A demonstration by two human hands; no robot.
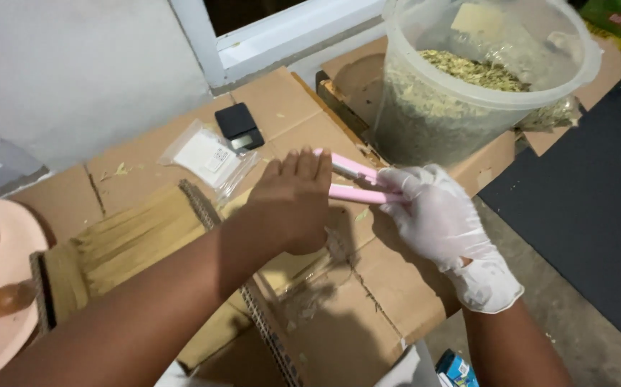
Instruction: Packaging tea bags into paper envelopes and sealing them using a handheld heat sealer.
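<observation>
pink tool (357, 183) partly hidden by left hand (292, 204), plate (10, 287) cut off

A slim pink tool (357, 183) with two long, narrow arms is lying nearly level above the flattened cardboard sheets (368, 287) that are covering the surface. Its two arms are running side by side from left to right, spreading slightly apart toward the left and drawing together toward the right. The upper arm is showing a pale pink top face; the lower one is sitting just beneath it, a little nearer the camera. The left ends are disappearing behind the bare left hand (292, 204), while the right ends are sitting inside the gloved right hand (436, 215), whose fingers (403, 183) are wrapping around them.
</observation>
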